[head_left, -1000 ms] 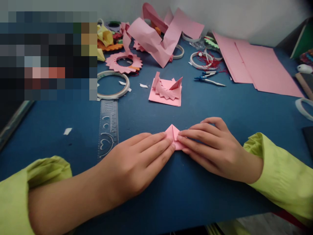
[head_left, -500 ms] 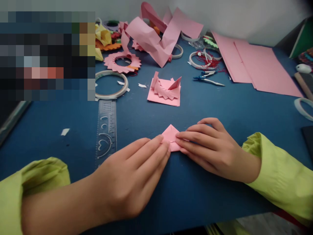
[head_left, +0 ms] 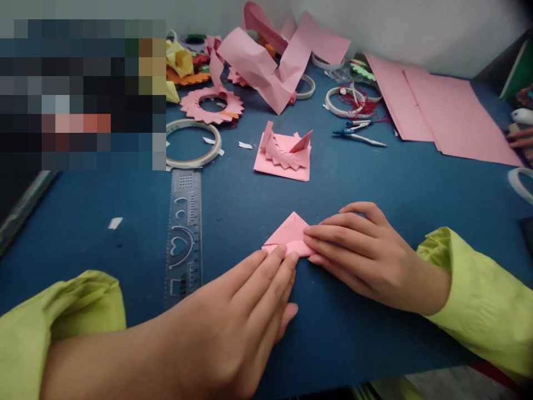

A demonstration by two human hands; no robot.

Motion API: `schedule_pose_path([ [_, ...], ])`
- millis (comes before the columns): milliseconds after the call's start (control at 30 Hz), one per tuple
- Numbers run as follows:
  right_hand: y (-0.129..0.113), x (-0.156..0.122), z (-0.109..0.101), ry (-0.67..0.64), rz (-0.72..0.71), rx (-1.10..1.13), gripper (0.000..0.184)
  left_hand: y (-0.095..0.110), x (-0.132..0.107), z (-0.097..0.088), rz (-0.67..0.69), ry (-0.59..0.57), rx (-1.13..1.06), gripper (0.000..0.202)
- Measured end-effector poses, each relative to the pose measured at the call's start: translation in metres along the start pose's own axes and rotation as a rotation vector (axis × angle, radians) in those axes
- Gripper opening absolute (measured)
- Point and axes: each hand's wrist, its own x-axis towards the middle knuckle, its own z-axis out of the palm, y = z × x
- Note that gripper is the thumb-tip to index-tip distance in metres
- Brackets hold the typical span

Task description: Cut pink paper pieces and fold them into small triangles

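Observation:
A small folded pink paper (head_left: 293, 229), its pointed top facing away from me, lies on the blue table between my hands. My left hand (head_left: 244, 305) rests its outstretched fingertips on the paper's lower left edge, with the thumb apart from it. My right hand (head_left: 366, 253) grips the right corner at the fingertips; part of that corner is covered. Beyond the paper sits a stack of pink squares (head_left: 266, 169) bearing a partly joined ring of folded pink pieces (head_left: 287, 155). A clear stencil ruler (head_left: 183, 222) lies to the left, close to my left forearm.
Tape rolls (head_left: 219, 144), a finished pink paper ring (head_left: 187, 105) and crumpled pink sheets (head_left: 287, 72) lie at the back. A blue and white compass (head_left: 362, 138) is near red thread (head_left: 361, 103). Large pink sheets (head_left: 453, 116) lie right. Another person's fingers (head_left: 520, 138) show at the right edge.
My left fingers have slid down toward me off the paper's upper left side, baring its left corner. The left thumb now shows apart. My right hand keeps its grip.

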Motion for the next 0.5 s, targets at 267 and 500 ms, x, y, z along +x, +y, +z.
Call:
schedule_pose_path([
  [267, -0.004, -0.003, -0.001, -0.036, -0.015, -0.059, 0.015, 0.001, -0.004, -0.014, 0.128, -0.142, 0.037, 0.030],
  [500, -0.006, -0.006, -0.002, -0.049, -0.027, -0.061, 0.015, 0.001, -0.003, -0.007, 0.077, -0.054, 0.005, 0.024],
])
